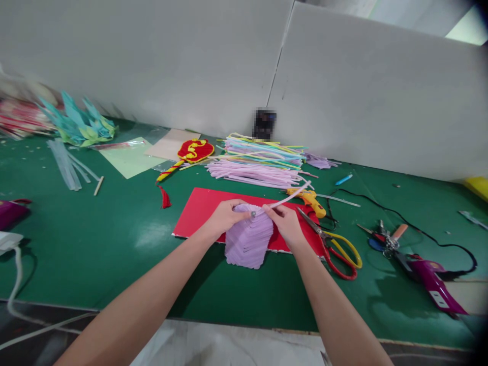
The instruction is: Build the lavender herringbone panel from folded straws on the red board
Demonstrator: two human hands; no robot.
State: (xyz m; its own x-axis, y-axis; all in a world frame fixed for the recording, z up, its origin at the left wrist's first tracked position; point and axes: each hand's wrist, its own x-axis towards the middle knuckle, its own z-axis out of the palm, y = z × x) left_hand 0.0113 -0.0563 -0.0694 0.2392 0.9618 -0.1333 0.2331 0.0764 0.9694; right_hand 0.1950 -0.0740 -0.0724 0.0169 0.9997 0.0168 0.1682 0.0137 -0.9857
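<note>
A lilac panel (pixel 248 244) of pipe cleaners laid in slanting rows lies over the front edge of a red board (pixel 200 211). My left hand (pixel 225 215) pinches its upper left part, thumb on top. At the upper right corner, the fingers of my right hand (pixel 286 222) are closed on a pale lilac pipe cleaner (pixel 295 194), whose free end points up and to the right. Where it meets the panel is partly hidden by my fingers. Scissors (pixel 337 249) with red and yellow handles rest just right of my right hand, blades partly over the board.
Behind the board lies a pile of pastel pipe cleaners (pixel 259 173). A yellow glue gun (pixel 312 202) sits by the board's right corner. A red and yellow fan (pixel 195 151) is at the back left. Keys (pixel 389 241) and a purple power strip (pixel 434 287) lie right.
</note>
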